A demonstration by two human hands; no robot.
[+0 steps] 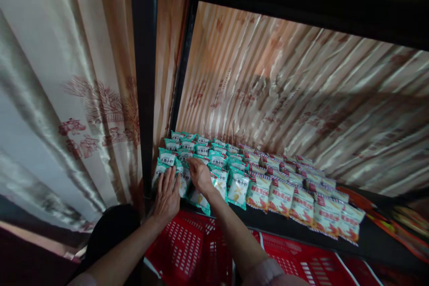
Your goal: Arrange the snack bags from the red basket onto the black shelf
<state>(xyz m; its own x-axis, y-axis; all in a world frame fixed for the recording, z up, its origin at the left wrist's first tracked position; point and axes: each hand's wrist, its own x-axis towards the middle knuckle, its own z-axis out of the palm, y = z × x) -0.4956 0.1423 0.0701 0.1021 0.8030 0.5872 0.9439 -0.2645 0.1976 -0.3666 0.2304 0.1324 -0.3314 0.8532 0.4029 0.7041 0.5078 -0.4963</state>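
Rows of small teal and white snack packets lie on a dark shelf, with red and white packets in rows to their right. My left hand lies flat with fingers stretched out on the front left teal packets. My right hand reaches a little further in, its fingers curled down onto a teal packet in the second row; its grip is hidden from me.
A shiny pleated curtain backs the shelf and hangs at the left. A black upright post stands left of the packets. Red perforated baskets sit below the shelf edge. Orange packets lie at the far right.
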